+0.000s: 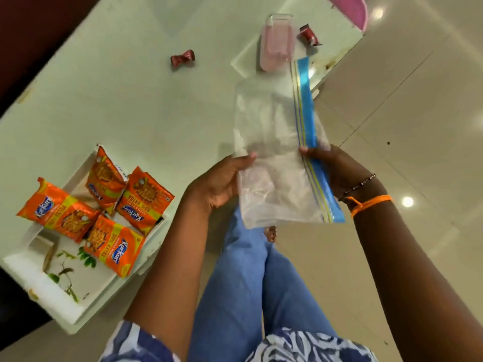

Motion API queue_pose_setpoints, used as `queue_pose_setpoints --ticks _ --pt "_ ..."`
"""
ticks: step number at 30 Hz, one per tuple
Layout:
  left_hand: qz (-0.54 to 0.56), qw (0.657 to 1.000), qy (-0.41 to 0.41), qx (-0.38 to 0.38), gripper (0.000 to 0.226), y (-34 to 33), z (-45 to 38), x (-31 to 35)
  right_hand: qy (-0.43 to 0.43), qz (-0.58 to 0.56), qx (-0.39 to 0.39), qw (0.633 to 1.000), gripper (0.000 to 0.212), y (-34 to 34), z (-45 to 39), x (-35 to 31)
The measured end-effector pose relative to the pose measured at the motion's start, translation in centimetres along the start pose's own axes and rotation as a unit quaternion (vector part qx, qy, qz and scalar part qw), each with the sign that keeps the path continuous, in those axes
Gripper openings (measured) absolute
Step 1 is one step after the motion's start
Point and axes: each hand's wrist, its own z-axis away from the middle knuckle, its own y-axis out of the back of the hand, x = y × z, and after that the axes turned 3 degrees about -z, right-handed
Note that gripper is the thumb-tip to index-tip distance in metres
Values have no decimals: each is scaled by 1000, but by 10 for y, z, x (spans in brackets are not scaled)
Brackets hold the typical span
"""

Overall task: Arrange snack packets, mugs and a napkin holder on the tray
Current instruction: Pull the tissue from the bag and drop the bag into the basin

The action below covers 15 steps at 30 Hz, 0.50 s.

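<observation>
Left hand: gripping the clear zip bag by its plain edge.
Right hand: pinching the bag's blue zip strip.
Snack packets: four orange ones, lying on the white tray.
Tray: at the table edge.

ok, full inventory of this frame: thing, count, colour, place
snack packets: four, orange, lying on the tray
tray: one, white with a leaf print, on the table's near left corner
zip bag: one, clear with a blue seal strip, held up in both hands
container: one, clear with pink inside, far side of the table
foil wrappers: two, red, on the table, one mid-table, one by the container
table: one, pale
left hand: grips the bag's left edge
right hand: pinches the seal strip
</observation>
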Motion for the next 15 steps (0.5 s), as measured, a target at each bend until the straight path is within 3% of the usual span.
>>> queue_pose_setpoints --ticks 5,8,9,11,13,15 --pt "-42 998 -28 49 47 -10 -35 38 28 -39 13 999 30 12 -27 -33" --pt "17 994 -33 107 38 -11 -53 64 97 -17 52 994 41 14 -45 -65" --pt "66 992 -14 104 35 -7 -58 74 125 1 54 991 39 11 -53 -78" --pt "107 993 40 43 52 3 -60 95 182 89 44 978 21 6 -69 -107" --pt "51 997 54 -23 72 6 -66 117 212 142 50 966 42 0 -87 -135" --pt "-5 1000 19 8 85 1 -81 134 228 145 75 960 30 5 -103 -152"
